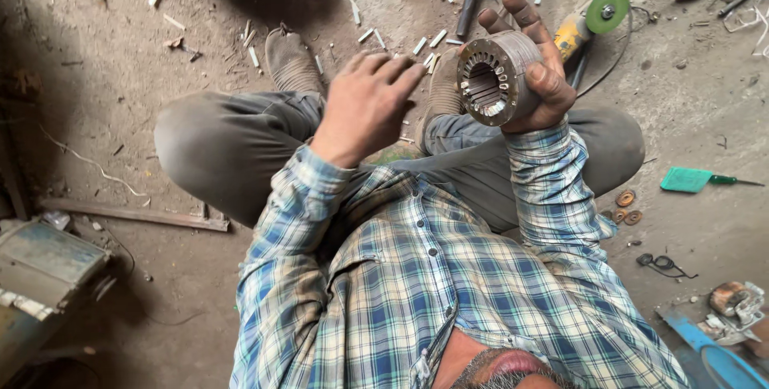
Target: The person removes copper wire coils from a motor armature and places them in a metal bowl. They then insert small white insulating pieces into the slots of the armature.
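The dirt floor (120,116) takes up most of the view, bare and open on the left side but littered toward the top with short pale offcuts (436,38). The person sits cross-legged on it, grey trousers (232,145) spreading almost edge to edge across the middle. Bottom left, a battered metal box (40,273) crowds the corner. An angle grinder (589,24) with a green disc lies on the floor just beyond the raised hands, its cable looping behind. A green flat tool (689,180) lies well apart to the right, near small copper-coloured rings (626,198). The right hand (541,68) is wrapped around a round metal stator core (493,78) — slotted bore facing the camera — held above the knees. The left hand (368,104) is open, fingers loosely extended, fingertips near the core's rim but apart from it.
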